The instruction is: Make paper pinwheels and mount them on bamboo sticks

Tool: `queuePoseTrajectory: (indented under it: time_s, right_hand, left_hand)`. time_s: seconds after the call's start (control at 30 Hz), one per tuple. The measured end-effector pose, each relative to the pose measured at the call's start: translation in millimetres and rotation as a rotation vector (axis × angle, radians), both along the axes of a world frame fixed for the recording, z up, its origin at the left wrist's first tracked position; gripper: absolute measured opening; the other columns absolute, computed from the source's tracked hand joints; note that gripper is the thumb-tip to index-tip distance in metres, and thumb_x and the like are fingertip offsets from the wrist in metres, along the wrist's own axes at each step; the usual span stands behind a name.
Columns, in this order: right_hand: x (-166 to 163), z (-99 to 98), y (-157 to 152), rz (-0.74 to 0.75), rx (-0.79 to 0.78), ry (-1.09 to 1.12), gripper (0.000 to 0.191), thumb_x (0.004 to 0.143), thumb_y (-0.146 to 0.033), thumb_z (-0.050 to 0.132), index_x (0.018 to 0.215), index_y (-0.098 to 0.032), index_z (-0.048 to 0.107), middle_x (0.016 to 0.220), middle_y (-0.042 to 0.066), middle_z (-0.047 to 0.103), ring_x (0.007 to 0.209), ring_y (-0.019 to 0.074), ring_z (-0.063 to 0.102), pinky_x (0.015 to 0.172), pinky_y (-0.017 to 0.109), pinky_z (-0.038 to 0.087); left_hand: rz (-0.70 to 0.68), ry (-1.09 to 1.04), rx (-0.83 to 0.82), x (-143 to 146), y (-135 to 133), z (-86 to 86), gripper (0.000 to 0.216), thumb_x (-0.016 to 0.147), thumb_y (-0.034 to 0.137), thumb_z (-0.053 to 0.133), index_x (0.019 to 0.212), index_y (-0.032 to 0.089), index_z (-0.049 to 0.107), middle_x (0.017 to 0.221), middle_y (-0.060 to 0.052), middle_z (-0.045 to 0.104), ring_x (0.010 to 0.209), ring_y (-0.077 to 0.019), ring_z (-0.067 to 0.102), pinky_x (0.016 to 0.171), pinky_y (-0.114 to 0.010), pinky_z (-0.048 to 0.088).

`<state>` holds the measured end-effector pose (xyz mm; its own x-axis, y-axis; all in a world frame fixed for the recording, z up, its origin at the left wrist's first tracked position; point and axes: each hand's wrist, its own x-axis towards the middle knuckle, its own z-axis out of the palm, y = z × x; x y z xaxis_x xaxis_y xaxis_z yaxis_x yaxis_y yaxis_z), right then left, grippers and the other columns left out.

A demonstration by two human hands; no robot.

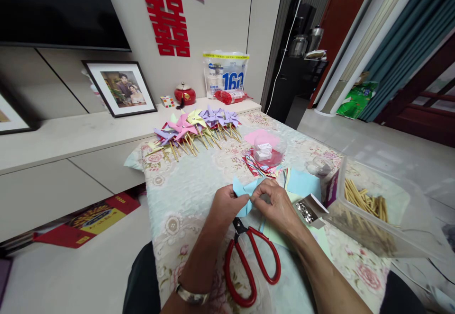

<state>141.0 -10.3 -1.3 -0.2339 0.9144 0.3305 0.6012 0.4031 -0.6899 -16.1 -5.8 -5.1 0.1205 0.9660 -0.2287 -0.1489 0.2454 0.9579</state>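
Between my two hands is a light blue paper pinwheel [242, 189], its blades partly folded and partly covered by my fingers. My left hand [226, 205] grips its left side, thumb on top. Pinched at the middle of the paper is my right hand [273, 201]; whether a pin is between those fingertips I cannot make out. Red-handled scissors [253, 262] lie just below my hands, their blades hidden under the paper and fingers. A small open box of metal pins [308, 210] sits to the right of my right hand, by blue paper sheets [303, 182].
Finished pinwheels [194, 127] on sticks lie at the table's far left. A clear round container [270, 148] rests on coloured paper beyond my hands. At right stands a plastic bin [377, 219] with many sticks [366, 200]. A flowered cloth [185, 186] covers the table.
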Motion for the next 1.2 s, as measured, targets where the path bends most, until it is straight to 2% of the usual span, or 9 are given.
queuePoseTrajectory:
  time_s: [0.13,0.27,0.33,0.4,0.47,0.53,0.7,0.87,1.2]
  right_hand:
    - [1.9,4.3,-0.8,0.027,-0.042,0.052,0.013,0.08,-0.016,0.061,0.067,-0.02,0.064,0.077,0.004,0.063,0.08,0.0216,0.057,0.074,0.034,0.042]
    - [11.3,11.2,-0.8,-0.026,-0.072,0.191,0.015,0.084,-0.03,0.067,0.073,-0.02,0.067,0.08,0.003,0.064,0.082,0.0215,0.059,0.076,0.035,0.043]
    - [18.4,11.9,0.7,-0.077,-0.067,0.322,0.015,0.085,-0.035,0.068,0.09,-0.021,0.07,0.094,0.005,0.067,0.091,0.023,0.06,0.08,0.036,0.044]
    - [24.9,10.8,2.5,-0.07,-0.104,0.46,0.034,0.084,-0.037,0.069,0.115,-0.023,0.067,0.113,0.007,0.066,0.105,0.0253,0.06,0.087,0.038,0.045]
    - [29.1,10.0,3.5,0.018,-0.195,0.559,0.052,0.084,-0.038,0.071,0.133,-0.026,0.057,0.123,0.008,0.064,0.112,0.0259,0.058,0.093,0.04,0.045]
    - [30.4,11.9,2.5,0.133,-0.299,0.585,0.062,0.084,-0.037,0.07,0.142,-0.025,0.05,0.119,0.009,0.065,0.108,0.0247,0.06,0.093,0.04,0.046]
    - [26.6,25.1,-4.9,0.231,-0.408,0.382,0.075,0.082,-0.035,0.071,0.149,-0.02,0.041,0.101,0.006,0.067,0.095,0.0232,0.063,0.087,0.039,0.047]
    - [22.3,25.9,-8.2,0.205,-0.314,0.13,0.081,0.078,-0.026,0.073,0.151,-0.022,0.038,0.102,0.004,0.067,0.093,0.0224,0.063,0.087,0.038,0.047]
    - [17.0,21.6,-9.9,0.176,-0.133,-0.11,0.079,0.072,-0.009,0.059,0.148,-0.018,0.042,0.103,0.007,0.069,0.095,0.0251,0.061,0.09,0.041,0.044]
  left_hand:
    - [-0.024,-0.025,-0.015,-2.6,0.6,-0.4,0.018,0.059,0.027,0.073,0.065,0.012,0.066,0.053,0.003,0.057,0.047,-0.0092,0.045,0.046,-0.021,0.033]
    - [-0.066,-0.087,-0.046,-8.0,-0.2,-0.6,0.022,0.059,0.028,0.075,0.07,0.01,0.069,0.057,0.0,0.063,0.049,-0.0108,0.051,0.049,-0.022,0.037]
    - [-0.127,-0.132,-0.062,-11.0,-0.6,-1.6,0.025,0.062,0.03,0.075,0.075,0.01,0.071,0.062,-0.003,0.067,0.052,-0.013,0.056,0.052,-0.023,0.042]
    - [-0.192,-0.158,-0.072,-13.4,-0.9,-2.7,0.025,0.063,0.03,0.075,0.077,0.01,0.071,0.065,-0.004,0.069,0.054,-0.0141,0.058,0.054,-0.024,0.043]
    - [-0.252,-0.148,-0.08,-15.1,-1.3,-3.4,0.025,0.063,0.03,0.075,0.078,0.01,0.071,0.065,-0.004,0.069,0.054,-0.0145,0.059,0.054,-0.024,0.043]
    - [-0.3,-0.116,-0.086,-16.1,-1.8,-3.4,0.024,0.063,0.03,0.075,0.078,0.011,0.071,0.064,-0.004,0.068,0.053,-0.0141,0.057,0.054,-0.024,0.042]
    - [-0.37,0.008,-0.034,-16.1,-3.4,-4.6,0.021,0.066,0.029,0.072,0.077,0.012,0.069,0.062,-0.001,0.064,0.053,-0.013,0.053,0.052,-0.024,0.038]
    - [-0.393,0.085,0.029,-14.9,-4.5,-8.8,0.016,0.07,0.027,0.07,0.075,0.013,0.066,0.063,0.001,0.06,0.054,-0.0123,0.051,0.052,-0.024,0.036]
    - [-0.42,0.052,0.08,-15.3,-2.6,-15.0,0.016,0.071,0.028,0.068,0.077,0.013,0.064,0.062,0.002,0.055,0.054,-0.0112,0.047,0.052,-0.023,0.035]
